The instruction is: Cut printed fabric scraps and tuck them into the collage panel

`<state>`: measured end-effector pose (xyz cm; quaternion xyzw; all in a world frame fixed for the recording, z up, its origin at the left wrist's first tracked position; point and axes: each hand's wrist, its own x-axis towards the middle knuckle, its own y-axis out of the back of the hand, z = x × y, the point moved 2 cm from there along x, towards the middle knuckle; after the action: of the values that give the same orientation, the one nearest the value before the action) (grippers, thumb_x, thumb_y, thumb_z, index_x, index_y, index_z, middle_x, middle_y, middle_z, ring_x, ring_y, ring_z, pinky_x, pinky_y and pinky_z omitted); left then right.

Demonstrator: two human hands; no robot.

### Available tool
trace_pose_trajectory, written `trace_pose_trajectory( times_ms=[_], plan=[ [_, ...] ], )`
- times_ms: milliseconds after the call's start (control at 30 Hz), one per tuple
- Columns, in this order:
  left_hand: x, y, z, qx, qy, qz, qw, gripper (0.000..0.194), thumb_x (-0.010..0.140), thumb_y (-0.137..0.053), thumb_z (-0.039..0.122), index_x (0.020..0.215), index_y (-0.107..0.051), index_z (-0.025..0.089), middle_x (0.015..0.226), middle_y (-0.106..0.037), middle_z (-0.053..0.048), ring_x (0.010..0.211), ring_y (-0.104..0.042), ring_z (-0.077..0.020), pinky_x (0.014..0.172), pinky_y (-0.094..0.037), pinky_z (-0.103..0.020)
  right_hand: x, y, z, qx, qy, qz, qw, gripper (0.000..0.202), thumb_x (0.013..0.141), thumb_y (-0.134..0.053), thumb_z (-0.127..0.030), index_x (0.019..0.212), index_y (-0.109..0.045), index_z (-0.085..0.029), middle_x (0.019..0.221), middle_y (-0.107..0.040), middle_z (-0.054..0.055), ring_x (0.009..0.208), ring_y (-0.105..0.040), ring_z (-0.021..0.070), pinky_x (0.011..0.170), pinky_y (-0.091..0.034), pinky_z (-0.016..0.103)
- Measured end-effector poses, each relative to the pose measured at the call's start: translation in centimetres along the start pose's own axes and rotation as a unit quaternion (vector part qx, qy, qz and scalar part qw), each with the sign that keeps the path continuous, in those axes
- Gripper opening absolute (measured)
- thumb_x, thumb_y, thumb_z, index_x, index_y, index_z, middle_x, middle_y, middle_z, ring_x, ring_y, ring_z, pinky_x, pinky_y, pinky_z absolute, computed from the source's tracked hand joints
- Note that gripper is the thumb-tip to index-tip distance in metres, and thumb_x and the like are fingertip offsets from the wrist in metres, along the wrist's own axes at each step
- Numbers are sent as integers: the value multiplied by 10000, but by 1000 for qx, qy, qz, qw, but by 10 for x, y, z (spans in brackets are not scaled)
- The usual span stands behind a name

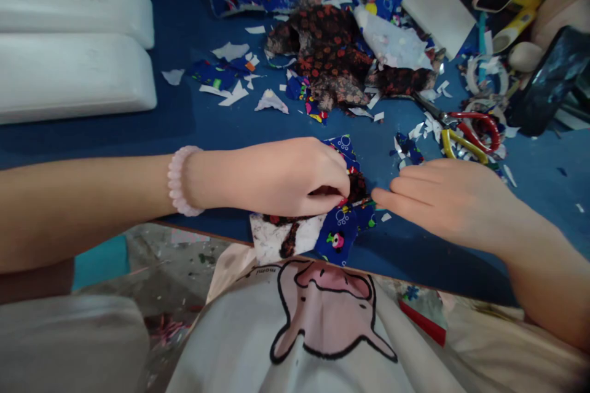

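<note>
My left hand (318,175), with a pale pink bead bracelet (184,181) on its wrist, is closed on a piece of blue patterned fabric (338,236) at the table's near edge. White backing with dark stains and some dark fuzzy cloth show on the same piece. Just right of it is my right hand (447,199), its fingers bent and pressed together, the index fingertip close to the fabric's edge. Its thumb is hidden, and whatever it pinches is too small to make out.
Scissors (454,126) with red and yellow handles lie at right among scraps. Dark floral cloth (329,55) is heaped at the back. White containers (74,77) stand at left. A dark phone (550,83) and a tape roll (486,77) are at far right.
</note>
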<state>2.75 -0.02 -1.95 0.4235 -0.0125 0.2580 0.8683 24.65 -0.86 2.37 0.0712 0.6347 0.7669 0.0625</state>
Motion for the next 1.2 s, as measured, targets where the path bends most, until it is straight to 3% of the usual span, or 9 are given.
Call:
trace_pose_trajectory(
  times_ms=[400,567,867,1200],
  plan=[
    [3,2,1,10,16,-21,1000,243,955,-528,148,844,-742,183,803,-724,-22,767,-649,-130,689,-454,-216,9,1,-8,-39,28,-24,999,256,963,-446,-30,924,-688,-107,644,-559,11,636,-480,162,556,-276,300],
    [4,1,0,9,14,-21,1000,244,955,-532,169,835,-744,182,802,-724,-21,751,-642,-133,691,-453,-226,7,-3,-16,-52,5,-21,998,275,956,-423,-28,933,-686,-102,648,-564,24,645,-474,185,563,-269,318],
    [4,2,-1,3,11,-19,1000,252,969,-522,194,845,-742,189,795,-720,-17,746,-642,-124,694,-453,-210,5,-1,-10,-29,3,12,999,162,947,-545,-67,861,-669,-125,632,-547,-8,638,-474,141,567,-264,295],
    [4,3,-1,6,-4,-17,1000,236,956,-536,153,847,-745,162,787,-716,-27,739,-627,-124,680,-442,-207,11,-5,-18,-40,3,-6,999,250,946,-450,-24,931,-684,-107,640,-556,12,645,-465,158,560,-251,297]
  ],
)
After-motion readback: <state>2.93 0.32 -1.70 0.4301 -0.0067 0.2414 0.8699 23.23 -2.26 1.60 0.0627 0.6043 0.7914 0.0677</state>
